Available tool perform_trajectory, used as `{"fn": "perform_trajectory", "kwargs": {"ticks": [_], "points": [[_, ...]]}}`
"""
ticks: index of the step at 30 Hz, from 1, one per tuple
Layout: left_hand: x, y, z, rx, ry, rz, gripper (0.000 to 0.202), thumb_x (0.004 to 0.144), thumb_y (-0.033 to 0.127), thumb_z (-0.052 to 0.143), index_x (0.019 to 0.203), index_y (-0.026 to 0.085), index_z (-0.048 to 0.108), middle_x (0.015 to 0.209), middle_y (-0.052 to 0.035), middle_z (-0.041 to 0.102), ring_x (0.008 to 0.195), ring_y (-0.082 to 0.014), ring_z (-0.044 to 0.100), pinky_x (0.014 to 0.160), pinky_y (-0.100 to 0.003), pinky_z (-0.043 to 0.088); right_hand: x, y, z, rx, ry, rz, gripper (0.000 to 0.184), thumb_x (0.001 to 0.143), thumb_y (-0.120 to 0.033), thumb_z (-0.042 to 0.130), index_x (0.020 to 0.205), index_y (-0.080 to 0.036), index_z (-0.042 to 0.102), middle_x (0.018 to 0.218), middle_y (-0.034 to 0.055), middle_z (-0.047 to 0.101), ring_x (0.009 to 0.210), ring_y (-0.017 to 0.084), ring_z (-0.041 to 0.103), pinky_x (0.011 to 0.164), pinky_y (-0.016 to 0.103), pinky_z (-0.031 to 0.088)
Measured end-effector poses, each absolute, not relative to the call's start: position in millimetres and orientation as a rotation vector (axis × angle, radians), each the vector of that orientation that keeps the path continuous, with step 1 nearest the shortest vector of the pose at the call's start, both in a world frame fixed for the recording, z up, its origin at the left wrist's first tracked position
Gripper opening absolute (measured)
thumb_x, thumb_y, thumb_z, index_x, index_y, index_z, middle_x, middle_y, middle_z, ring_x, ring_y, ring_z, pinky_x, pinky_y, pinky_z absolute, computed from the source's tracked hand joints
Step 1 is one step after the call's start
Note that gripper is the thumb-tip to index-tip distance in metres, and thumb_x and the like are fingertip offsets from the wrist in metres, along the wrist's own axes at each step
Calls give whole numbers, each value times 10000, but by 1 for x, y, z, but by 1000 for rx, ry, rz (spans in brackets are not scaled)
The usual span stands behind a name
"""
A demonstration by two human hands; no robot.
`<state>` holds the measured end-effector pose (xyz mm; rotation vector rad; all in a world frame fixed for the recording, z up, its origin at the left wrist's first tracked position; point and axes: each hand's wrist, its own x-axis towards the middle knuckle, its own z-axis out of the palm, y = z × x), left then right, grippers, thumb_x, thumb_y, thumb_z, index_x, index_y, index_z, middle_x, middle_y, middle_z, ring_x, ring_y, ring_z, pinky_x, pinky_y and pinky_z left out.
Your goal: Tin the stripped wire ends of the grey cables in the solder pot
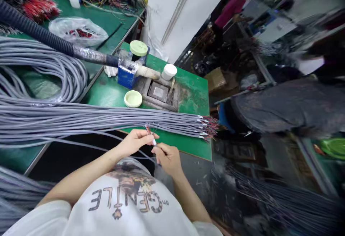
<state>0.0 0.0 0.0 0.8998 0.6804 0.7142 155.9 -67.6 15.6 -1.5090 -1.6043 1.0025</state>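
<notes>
In front of my shirt I hold the end of one grey cable (155, 144). Thin coloured wires (148, 128) fan out of its tip, above a white band. My left hand (137, 141) is closed with its fingertips on the wires and the band. Just below, my right hand (167, 158) wraps round the grey sheath. Beyond my hands a thick bundle of grey cables (113, 115) lies across the green table (198, 95). The bundle's stripped red and dark wire ends (211, 127) point right, near the table's edge.
Behind the bundle sits a square metal pot (159, 92) with a brush in it. Around it stand a white tub (169, 71), a pale green dish (133, 99) and a ribbed hose (91, 54). Coiled cables (67, 74) lie left. Another person's sleeve (229, 9) shows at the back.
</notes>
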Motion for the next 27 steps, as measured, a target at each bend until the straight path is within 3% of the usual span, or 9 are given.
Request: {"fn": "perform_trajectory", "kwargs": {"ticks": [6, 20, 27], "points": [[0, 0, -2, 803, 766, 889, 333, 656, 452, 765, 694, 152, 626, 616, 20, 608, 569, -90, 542, 620, -229, 461, 154, -72, 18, -1520, -1572, 1014, 292, 876, -295, 490, 637, -180, 615, 401, -57, 485, 374, 71, 420, 449, 202, 354], [2, -6, -7, 745, 772, 973, 268, 675, 360, 775, 738, 153, 615, 613, 28, 604, 542, -71, 532, 572, -198, 444, 152, -78, 16, -1538, -1531, 1022, 310, 878, -319, 489, 647, -170, 633, 385, -53, 497, 349, 68, 425, 431, 196, 351], [1, -8, -3, 790, 807, 1042, 276, 677, 336, 774, 674, 152, 568, 580, 49, 549, 521, -50, 472, 543, -180, 409, 151, -81, 9, -1566, -1470, 1039, 321, 885, -343, 494, 660, -167, 639, 382, -56, 487, 351, 67, 422, 434, 197, 347]]}}
